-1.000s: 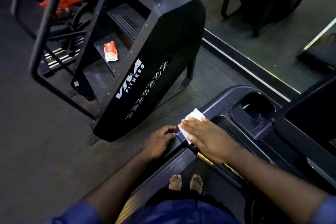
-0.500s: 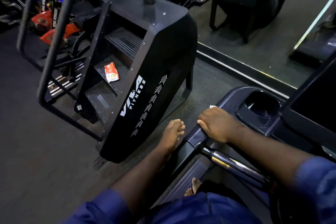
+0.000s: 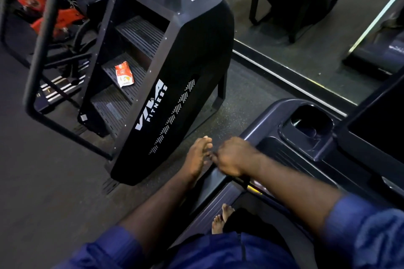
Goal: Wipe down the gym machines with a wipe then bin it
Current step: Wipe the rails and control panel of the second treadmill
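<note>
Treadmill console (image 3: 267,121), left corner: right hand (image 3: 234,156) curled over it, grasp impossible to tell; left hand (image 3: 197,157) flat, fingers straight, alongside.

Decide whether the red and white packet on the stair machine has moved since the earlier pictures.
No. The packet lies on the same middle step of the stair machine, near that step's right end, as before.

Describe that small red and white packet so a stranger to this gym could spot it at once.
Find the tall black stair-climbing machine with white lettering on its side. The small red and white packet lies on the middle of its three ribbed dark steps. It is the only bright, loose thing on them.
</note>
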Motion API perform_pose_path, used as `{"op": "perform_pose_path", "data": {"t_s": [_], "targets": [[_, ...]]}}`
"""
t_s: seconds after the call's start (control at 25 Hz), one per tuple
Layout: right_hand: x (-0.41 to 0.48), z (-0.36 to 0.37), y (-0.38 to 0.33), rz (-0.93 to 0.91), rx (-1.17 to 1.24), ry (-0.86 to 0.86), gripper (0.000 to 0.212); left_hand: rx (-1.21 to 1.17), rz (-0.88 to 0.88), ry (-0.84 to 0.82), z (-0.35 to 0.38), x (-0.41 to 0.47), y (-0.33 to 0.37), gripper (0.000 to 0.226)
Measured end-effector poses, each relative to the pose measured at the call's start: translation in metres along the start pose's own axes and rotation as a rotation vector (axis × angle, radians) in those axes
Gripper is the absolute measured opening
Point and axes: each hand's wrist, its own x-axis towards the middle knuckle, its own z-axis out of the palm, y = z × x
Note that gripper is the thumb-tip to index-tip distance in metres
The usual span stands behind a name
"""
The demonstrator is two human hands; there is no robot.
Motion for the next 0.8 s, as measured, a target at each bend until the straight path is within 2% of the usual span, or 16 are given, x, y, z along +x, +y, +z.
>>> {"op": "perform_pose_path", "data": {"t_s": [0.12, 0.24, 0.32, 0.4, 0.44, 0.52, 0.6, 0.68, 0.72, 0.8], "targets": [[-0.037, 0.017, -0.009, -0.132, 0.169, 0.116, 0.049, -0.024, -0.001, -0.006, -0.005, 0.006, -0.001, 0.056], [-0.033, 0.013, 0.054, 0.093, 0.192, 0.123, 0.066, 0.013, -0.026, -0.055, -0.005, 0.009, -0.003, 0.064], [-0.021, 0.003, 0.054, 0.237, 0.173, 0.103, 0.08, 0.004, -0.052, -0.076, -0.002, 0.008, -0.007, 0.065], [-0.034, 0.01, 0.013, 0.189, 0.276, 0.08, 0.071, -0.025, -0.033, -0.102, 0.004, 0.009, -0.005, 0.047], [-0.049, 0.017, -0.007, 0.095, 0.297, 0.093, 0.068, -0.038, -0.015, -0.105, 0.005, 0.011, -0.004, 0.038], [-0.078, 0.027, 0.001, 0.02, 0.285, 0.06, 0.072, -0.06, 0.026, -0.09, 0.009, 0.016, 0.001, 0.045], [-0.071, 0.03, 0.043, 0.164, 0.249, 0.101, 0.079, -0.024, 0.061, -0.089, 0.013, 0.022, 0.006, 0.058], [-0.054, 0.021, 0.061, 0.354, 0.261, 0.092, 0.083, 0.006, 0.078, -0.092, 0.022, 0.031, 0.01, 0.053], [-0.051, 0.021, 0.049, 0.387, 0.315, 0.096, 0.082, 0.013, 0.08, -0.094, 0.027, 0.034, 0.012, 0.051], [-0.061, 0.021, 0.0, 0.288, 0.38, 0.078, 0.079, 0.019, 0.102, -0.088, 0.038, 0.039, 0.017, 0.051]]}}
